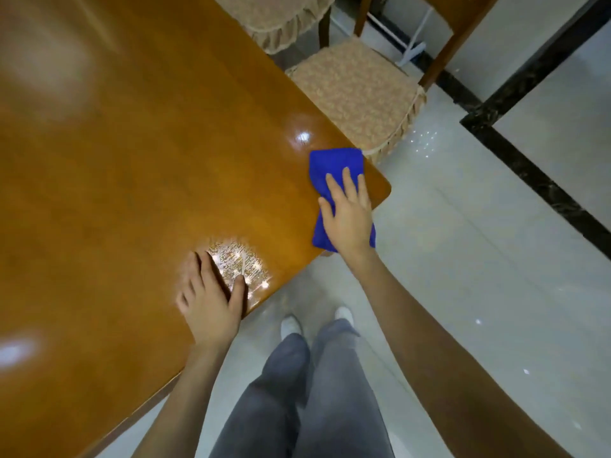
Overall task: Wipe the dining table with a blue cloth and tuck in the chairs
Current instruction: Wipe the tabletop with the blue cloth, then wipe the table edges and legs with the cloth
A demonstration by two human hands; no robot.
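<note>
At 6 o'clock, nearest the camera, stand the person's legs in grey trousers (pixel 317 391) and white shoes (pixel 291 325) on a glossy pale tiled floor (pixel 463 259).

Just beyond, at 7 o'clock, the left hand (pixel 211 305) lies palm-down on the near edge of the wooden dining table (pixel 132 160). Its fingers are straight and lightly spread, somewhat blurred, with the thumb set apart toward 3 o'clock beside a bright glare patch on the varnish. It holds nothing.

At 2 o'clock from that hand, close to the middle of the view, the right hand (pixel 350 216) presses flat on the blue cloth (pixel 334 163). Its fingers are straight and close together, pointing to 12 o'clock, and the thumb is stretched out toward 9 o'clock.

The cloth lies folded on the table's rounded corner. Its far half shows ahead of the fingertips, and its near end hangs a little over the table edge under the wrist.

Farther off, at 1 o'clock, a wooden chair with a frilled beige seat cushion (pixel 357 90) stands against the table's side, with most of its seat out from under it. A second cushioned chair (pixel 281 18) stands behind it at 12 o'clock. A black tile border (pixel 529 166) crosses the floor at 2 o'clock.
</note>
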